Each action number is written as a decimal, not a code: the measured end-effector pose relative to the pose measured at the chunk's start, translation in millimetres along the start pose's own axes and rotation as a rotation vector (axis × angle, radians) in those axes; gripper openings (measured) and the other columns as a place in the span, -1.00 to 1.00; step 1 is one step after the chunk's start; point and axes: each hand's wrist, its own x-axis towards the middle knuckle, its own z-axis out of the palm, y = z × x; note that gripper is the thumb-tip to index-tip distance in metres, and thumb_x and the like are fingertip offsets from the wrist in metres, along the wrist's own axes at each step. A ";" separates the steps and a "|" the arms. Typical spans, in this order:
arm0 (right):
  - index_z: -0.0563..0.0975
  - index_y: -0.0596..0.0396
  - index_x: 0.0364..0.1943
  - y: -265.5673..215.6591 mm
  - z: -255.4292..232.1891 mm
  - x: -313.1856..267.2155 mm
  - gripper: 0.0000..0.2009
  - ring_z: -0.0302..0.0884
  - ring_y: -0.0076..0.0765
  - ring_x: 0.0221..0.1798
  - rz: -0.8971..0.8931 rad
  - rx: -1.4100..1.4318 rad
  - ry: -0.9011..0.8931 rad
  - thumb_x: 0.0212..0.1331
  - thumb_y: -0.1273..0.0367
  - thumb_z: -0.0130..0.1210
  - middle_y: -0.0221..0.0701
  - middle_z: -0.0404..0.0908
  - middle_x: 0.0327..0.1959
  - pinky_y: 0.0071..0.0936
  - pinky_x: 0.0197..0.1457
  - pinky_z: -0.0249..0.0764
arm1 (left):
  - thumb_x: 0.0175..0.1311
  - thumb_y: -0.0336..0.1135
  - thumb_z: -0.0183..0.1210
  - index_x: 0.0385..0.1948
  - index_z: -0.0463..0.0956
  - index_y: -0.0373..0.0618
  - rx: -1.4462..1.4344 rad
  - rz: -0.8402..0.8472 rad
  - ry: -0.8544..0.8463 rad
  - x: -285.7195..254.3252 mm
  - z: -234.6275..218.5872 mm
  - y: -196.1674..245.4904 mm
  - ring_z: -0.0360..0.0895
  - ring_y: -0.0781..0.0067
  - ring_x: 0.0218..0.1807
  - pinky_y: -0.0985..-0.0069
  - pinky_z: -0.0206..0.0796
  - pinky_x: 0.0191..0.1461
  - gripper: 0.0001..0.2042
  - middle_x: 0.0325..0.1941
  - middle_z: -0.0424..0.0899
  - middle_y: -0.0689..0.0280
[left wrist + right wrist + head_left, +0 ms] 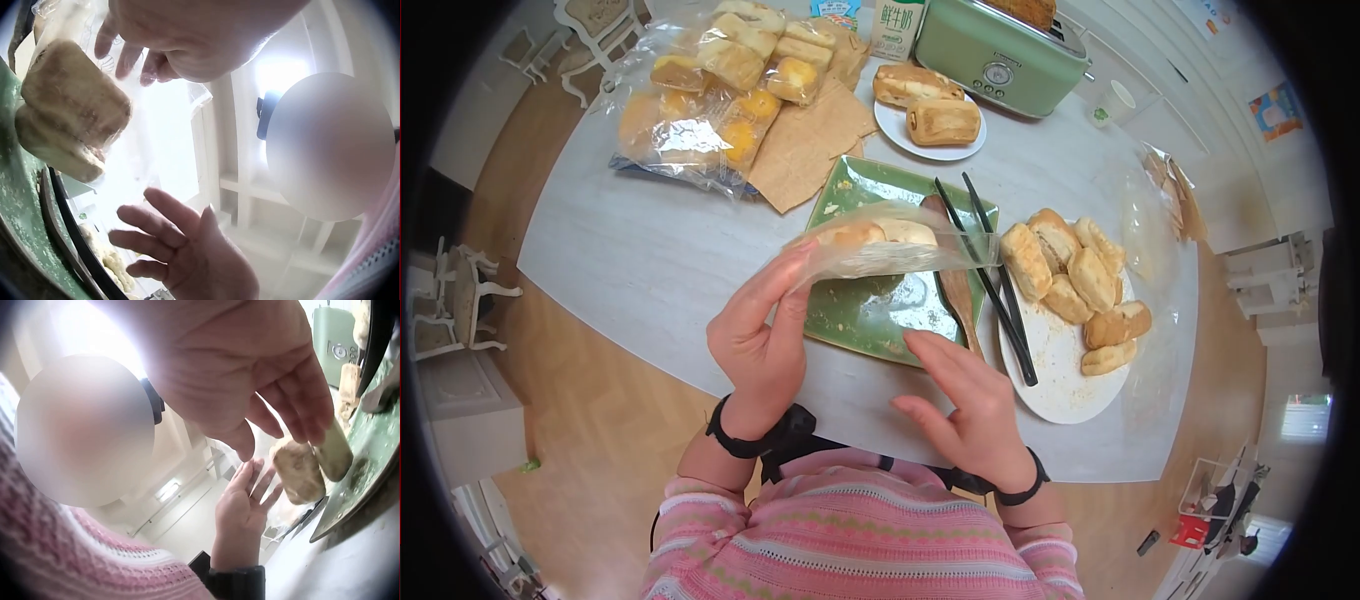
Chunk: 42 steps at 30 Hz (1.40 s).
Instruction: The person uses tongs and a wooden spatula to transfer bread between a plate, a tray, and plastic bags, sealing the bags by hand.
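Closest is the person's pink striped sweater [865, 540], drawn up to the near edge of the table. Just past it, on the right, the right hand [970, 415] hangs free, holding nothing, its fingers extended and pointing away and to the left, thumb apart. A little farther and to the left, the left hand [765, 335] grips a clear bag [870, 265] by its left end, thumb on the near side.

That bag is the piece to watch. Two pieces of bread [910, 233] sit inside it, and its long axis runs left to right, held up above the green plate [855, 325]. Its flat right end reaches out over the black tongs [1012, 335]. From the right hand it lies on the far side and to the left, with a gap between; the left hand is the nearer, being on it.

Under the bag's right half, a wooden spatula [958, 298] rests on the plate. To the right stands a white oval plate [1050, 385] heaped with rolls [1090, 280].

Farther off, left, is a large bag of buns [740, 65]; then a small white plate [945, 153] with two breads, and behind it a green toaster [950, 65].
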 end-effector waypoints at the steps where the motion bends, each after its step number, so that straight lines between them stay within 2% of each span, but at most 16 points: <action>1: 0.52 0.22 0.16 -1.8 6.5 4.8 -0.47 0.64 0.07 -0.01 0.022 0.061 0.000 0.08 0.36 0.38 -0.04 0.62 0.04 -0.21 0.02 0.57 | 0.33 -0.59 0.17 -0.07 0.66 -0.33 0.014 -0.010 0.018 -0.8 2.1 4.4 0.69 0.20 0.09 0.41 0.47 0.21 -0.81 -0.01 0.75 0.04; 3: 0.42 0.24 0.28 -3.3 15.4 11.9 -0.39 0.59 0.15 0.10 0.068 0.160 -0.024 0.17 0.27 0.34 0.01 0.57 0.12 -0.18 0.12 0.53 | 0.31 -0.60 0.17 -0.08 0.66 -0.34 0.015 0.084 -0.011 -7.2 4.5 5.4 0.70 0.15 0.09 0.39 0.48 0.20 -0.80 -0.02 0.75 0.03; 7: 0.43 0.24 0.26 -9.2 22.9 20.6 -0.44 0.59 0.14 0.11 0.098 0.375 -0.050 0.24 0.23 0.28 0.01 0.57 0.13 -0.24 0.13 0.52 | 0.26 -0.55 0.16 -0.11 0.66 -0.32 0.081 0.296 -0.137 -11.7 11.7 13.5 0.69 0.01 0.07 0.28 0.53 0.13 -0.79 -0.08 0.74 0.02; 9: 0.45 0.22 0.22 -10.8 25.6 18.6 -0.48 0.60 0.12 0.07 0.249 0.602 -0.126 0.28 0.21 0.24 -0.03 0.60 0.07 -0.28 0.08 0.52 | 0.29 -0.46 0.15 -0.13 0.67 -0.28 0.129 0.408 -0.179 -14.9 17.3 15.5 0.70 0.01 0.05 0.22 0.55 0.07 -0.80 -0.10 0.74 0.08; 19: 0.58 0.20 -0.03 -14.9 28.3 33.6 -0.67 0.63 0.03 -0.14 0.072 0.312 0.201 0.25 0.25 0.26 -0.10 0.65 -0.15 -0.25 -0.09 0.52 | 0.26 -0.47 0.18 -0.17 0.69 -0.25 0.248 0.570 -0.132 -19.8 26.8 20.2 0.71 0.02 0.01 0.24 0.57 -0.03 -0.82 -0.11 0.74 0.15; 22: 0.61 0.20 -0.14 -15.9 25.6 36.2 -0.79 0.60 0.04 -0.23 0.117 0.255 0.209 0.31 0.33 0.18 -0.13 0.65 -0.24 -0.23 -0.17 0.49 | 0.13 -0.52 0.24 -0.19 0.66 -0.30 0.244 0.582 -0.153 -20.8 29.7 19.3 0.67 -0.09 0.06 0.18 0.54 -0.01 -0.80 -0.10 0.71 0.08; 24: 0.62 0.21 -0.21 -12.5 25.0 36.2 -0.85 0.56 0.04 -0.30 0.254 0.309 0.214 0.37 0.41 0.07 -0.16 0.64 -0.29 -0.20 -0.24 0.44 | 0.17 -0.49 0.26 -0.19 0.71 -0.20 0.255 0.584 -0.111 -23.5 32.0 14.8 0.70 0.07 0.02 0.29 0.55 -0.09 -0.82 -0.08 0.73 0.18; 28: 0.63 0.22 -0.26 -10.6 12.1 41.9 -0.82 0.55 0.03 -0.28 0.231 0.200 0.220 0.40 0.47 -0.01 -0.16 0.64 -0.27 -0.20 -0.20 0.44 | 0.12 -0.46 0.31 -0.14 0.69 -0.18 0.276 0.580 -0.137 -19.9 27.5 16.0 0.67 0.08 0.07 0.27 0.52 0.00 -0.76 -0.05 0.73 0.18; 30: 0.64 0.20 -0.29 -4.7 1.2 41.1 -0.80 0.53 0.01 -0.19 0.197 0.217 0.233 0.40 0.47 -0.02 -0.15 0.63 -0.26 -0.22 -0.08 0.42 | 0.10 -0.43 0.35 -0.05 0.66 -0.18 0.166 0.465 -0.302 -9.7 16.5 26.5 0.63 0.07 0.12 0.24 0.46 0.14 -0.67 0.01 0.72 0.15; 31: 0.63 0.19 -0.32 -0.9 -4.1 39.0 -0.77 0.51 -0.09 -0.11 0.257 0.307 0.172 0.42 0.44 -0.06 -0.19 0.63 -0.25 -0.24 0.03 0.37 | 0.10 -0.43 0.35 -0.05 0.66 -0.18 0.165 0.463 -0.303 -6.4 11.3 23.0 0.63 0.07 0.12 0.24 0.46 0.14 -0.67 0.01 0.72 0.15; 34: 0.61 0.19 -0.37 2.5 -24.3 41.9 -0.72 0.48 -0.21 -0.09 0.210 0.590 0.169 0.44 0.41 -0.11 -0.28 0.64 -0.25 -0.27 0.08 0.35 | 0.09 -0.40 0.39 0.03 0.63 -0.15 -0.133 0.248 -0.317 5.1 -4.0 10.1 0.60 0.07 0.17 0.22 0.39 0.27 -0.60 0.07 0.69 0.12; 36: 0.59 0.20 -0.46 3.2 -35.9 50.6 -0.67 0.46 -0.27 -0.13 0.120 0.553 0.182 0.41 0.37 -0.14 -0.31 0.66 -0.31 -0.25 0.10 0.34 | 0.17 -0.37 0.36 0.15 0.56 -0.18 -0.119 -0.021 -0.241 15.4 -7.2 1.1 0.55 0.16 0.23 0.25 0.32 0.34 -0.54 0.18 0.64 0.13; 37: 0.56 0.24 -0.54 2.6 -40.1 52.6 -0.64 0.43 -0.28 -0.23 0.094 0.594 0.202 0.33 0.30 -0.10 -0.23 0.63 -0.44 -0.32 -0.04 0.32 | 0.17 -0.37 0.36 0.15 0.56 -0.18 -0.115 -0.026 -0.243 21.8 -5.7 -2.9 0.55 0.16 0.23 0.25 0.32 0.34 -0.54 0.18 0.64 0.13; 39: 0.52 0.27 -0.68 -3.9 -39.2 55.1 -0.57 0.35 -0.29 -0.39 0.098 0.673 0.288 0.17 0.18 -0.03 -0.17 0.53 -0.68 -0.40 -0.23 0.26 | 0.24 -0.32 0.34 0.32 0.39 -0.25 -0.274 -0.240 -0.340 34.4 -0.6 -11.6 0.47 0.27 0.32 0.31 0.27 0.38 -0.41 0.28 0.56 0.12; 40: 0.52 0.27 -0.68 -2.2 -40.6 55.7 -0.57 0.35 -0.29 -0.39 0.103 0.675 0.287 0.17 0.18 -0.03 -0.17 0.53 -0.68 -0.40 -0.23 0.26 | 0.24 -0.32 0.34 0.32 0.39 -0.25 -0.273 -0.245 -0.340 38.6 5.4 -16.1 0.47 0.27 0.32 0.31 0.27 0.38 -0.41 0.28 0.56 0.12; 42: 0.51 0.25 -0.72 1.2 -42.9 54.5 -0.56 0.36 -0.26 -0.38 0.041 0.731 0.256 0.18 0.18 -0.02 -0.18 0.54 -0.66 -0.41 -0.23 0.27 | 0.27 -0.29 0.33 0.41 0.23 -0.30 -0.591 -0.335 -0.433 42.6 14.6 -23.0 0.42 0.35 0.37 0.38 0.26 0.40 -0.30 0.35 0.49 0.12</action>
